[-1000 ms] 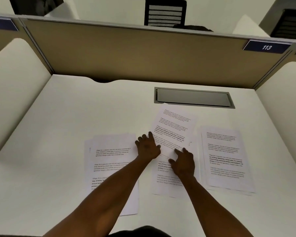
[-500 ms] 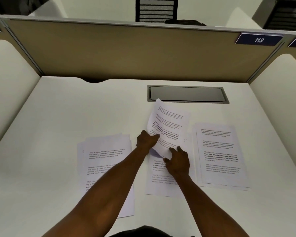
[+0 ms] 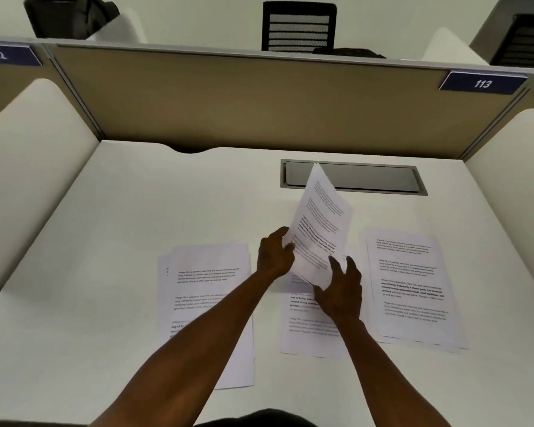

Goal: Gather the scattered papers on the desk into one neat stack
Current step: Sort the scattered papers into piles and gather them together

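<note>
Head view: left hand (image 3: 273, 255) pinches curling printed sheet (image 3: 319, 229); right hand (image 3: 341, 291) splayed beneath.

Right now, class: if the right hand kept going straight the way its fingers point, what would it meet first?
Most likely the lifted sheet that the right hand already touches at its lower edge; beyond it lies the grey desk hatch, though depth is hard to judge.

Lifted sheet (image 3: 319, 229) above middle pile (image 3: 309, 334)
</note>
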Tool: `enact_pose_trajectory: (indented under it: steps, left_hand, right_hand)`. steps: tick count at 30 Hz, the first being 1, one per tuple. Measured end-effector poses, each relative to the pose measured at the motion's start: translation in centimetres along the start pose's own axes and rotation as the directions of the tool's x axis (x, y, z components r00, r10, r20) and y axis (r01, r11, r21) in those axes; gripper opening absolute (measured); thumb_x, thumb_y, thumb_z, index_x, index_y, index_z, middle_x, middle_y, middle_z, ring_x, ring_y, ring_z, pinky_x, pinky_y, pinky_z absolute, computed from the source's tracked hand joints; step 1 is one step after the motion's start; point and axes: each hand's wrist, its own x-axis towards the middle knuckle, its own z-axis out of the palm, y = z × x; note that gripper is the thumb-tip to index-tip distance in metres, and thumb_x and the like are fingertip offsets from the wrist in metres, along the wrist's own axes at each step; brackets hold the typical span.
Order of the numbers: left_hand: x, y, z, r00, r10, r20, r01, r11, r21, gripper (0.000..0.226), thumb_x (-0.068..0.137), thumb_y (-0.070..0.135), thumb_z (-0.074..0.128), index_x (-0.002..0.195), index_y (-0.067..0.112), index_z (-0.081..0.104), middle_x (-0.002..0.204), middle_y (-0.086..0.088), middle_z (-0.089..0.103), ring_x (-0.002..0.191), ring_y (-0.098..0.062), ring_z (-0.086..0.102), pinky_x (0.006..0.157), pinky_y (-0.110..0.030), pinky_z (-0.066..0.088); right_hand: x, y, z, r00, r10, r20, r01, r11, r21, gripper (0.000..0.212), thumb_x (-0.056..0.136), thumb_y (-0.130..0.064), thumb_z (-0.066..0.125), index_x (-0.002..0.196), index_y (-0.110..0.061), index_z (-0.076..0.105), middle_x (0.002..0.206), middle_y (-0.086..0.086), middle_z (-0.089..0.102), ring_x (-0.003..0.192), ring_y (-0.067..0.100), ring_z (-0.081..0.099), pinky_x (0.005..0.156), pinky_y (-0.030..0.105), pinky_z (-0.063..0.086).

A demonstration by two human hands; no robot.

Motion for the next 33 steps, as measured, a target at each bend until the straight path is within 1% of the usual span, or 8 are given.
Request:
enact_pose_trajectory:
  steps: [3,6,9,14,17,23,27,33]
  left_hand:
    - [-1.0,-0.4,-1.1,0.999,-0.015,-0.034,0.01,0.99,-0.143,0.045,0.094,0.01,0.06,0.139,0.01,0.052,0.135,-0.011,0.061,0.121,-0.026,0.06,0.105,-0.042,0.05]
    - [-2.4,-1.1,-2.6,0.997,-0.07,-0.033,0.055,0.943,-0.328,0.042,0.093,0.01,0.064,0.135,0.013,0.056,0.131,-0.007,0.064,0.116,-0.022,0.062,0.102,-0.039,0.052]
    - [-4.9,-2.7,-4.4,0.991,-0.132,0.006,0.12,0.879,-0.461,0.043,0.092,0.01,0.066,0.133,0.016,0.057,0.129,-0.005,0.067,0.114,-0.023,0.066,0.099,-0.045,0.054]
    - [-11.1,-6.5,-7.6,0.983,-0.177,-0.044,0.145,0.906,-0.397,0.045,0.091,0.016,0.068,0.135,0.02,0.056,0.126,0.004,0.066,0.11,-0.011,0.066,0.093,-0.032,0.057]
    - [-14.2,-8.6,-9.3,0.959,-0.249,-0.137,0.191,0.922,-0.335,0.042,0.089,0.029,0.071,0.129,0.025,0.06,0.12,0.009,0.068,0.107,-0.008,0.066,0.087,-0.025,0.056]
    - [-16.5,-10.9,-12.7,0.868,-0.394,-0.303,0.326,0.911,-0.252,0.037,0.098,0.029,0.057,0.132,0.015,0.061,0.129,-0.002,0.064,0.118,-0.022,0.061,0.102,-0.034,0.048]
    - [-18.0,-12.0,-14.0,0.835,-0.376,-0.402,0.436,0.898,0.066,0.031,0.095,0.022,0.06,0.123,0.008,0.065,0.12,-0.012,0.069,0.11,-0.029,0.065,0.088,-0.029,0.047]
    - [-19.2,-14.9,-13.6,0.805,-0.397,-0.441,0.523,0.826,0.211,0.043,0.089,0.028,0.067,0.129,0.012,0.06,0.144,-0.01,0.043,0.132,-0.027,0.043,0.102,-0.039,0.045]
  right_hand:
    - [0.4,0.7,-1.2,0.993,0.1,0.066,-0.118,0.9,0.42,0.086,0.074,-0.021,0.076,0.149,-0.026,0.033,0.157,0.009,0.029,0.144,0.029,0.028,0.114,0.05,0.034]
    - [0.0,0.6,-2.3,0.958,0.186,0.219,-0.286,0.538,0.793,0.075,0.082,-0.017,0.07,0.148,-0.029,0.035,0.153,0.005,0.038,0.14,0.026,0.034,0.112,0.05,0.035]
    - [-0.3,-0.1,-2.8,0.921,0.258,0.29,-0.348,0.214,0.913,0.066,0.086,-0.032,0.068,0.146,-0.026,0.041,0.142,0.0,0.05,0.131,0.027,0.047,0.106,0.05,0.044]
    - [-2.3,-2.7,-1.7,0.951,0.118,0.286,-0.309,0.394,0.865,0.045,0.09,-0.003,0.063,0.133,-0.015,0.056,0.122,0.01,0.067,0.108,0.028,0.066,0.095,0.042,0.053]
    - [-4.3,-4.4,0.2,0.954,0.035,0.298,-0.278,0.475,0.835,0.046,0.089,-0.001,0.063,0.131,-0.018,0.056,0.114,0.008,0.07,0.098,0.024,0.068,0.08,0.034,0.056]
    - [-7.1,-6.1,5.1,0.931,-0.044,0.362,-0.248,0.65,0.718,0.047,0.089,-0.019,0.065,0.126,-0.044,0.052,0.13,0.0,0.062,0.114,0.024,0.061,0.098,0.05,0.052]
    - [-9.2,-7.4,6.8,0.919,-0.058,0.391,-0.245,0.693,0.678,0.049,0.092,-0.021,0.062,0.134,-0.04,0.046,0.133,0.001,0.06,0.119,0.024,0.058,0.102,0.05,0.049]
    - [-11.0,-9.4,7.9,0.929,-0.1,0.356,-0.103,0.854,0.51,0.052,0.094,-0.017,0.06,0.143,-0.022,0.043,0.126,-0.004,0.06,0.119,0.019,0.059,0.099,0.024,0.042]
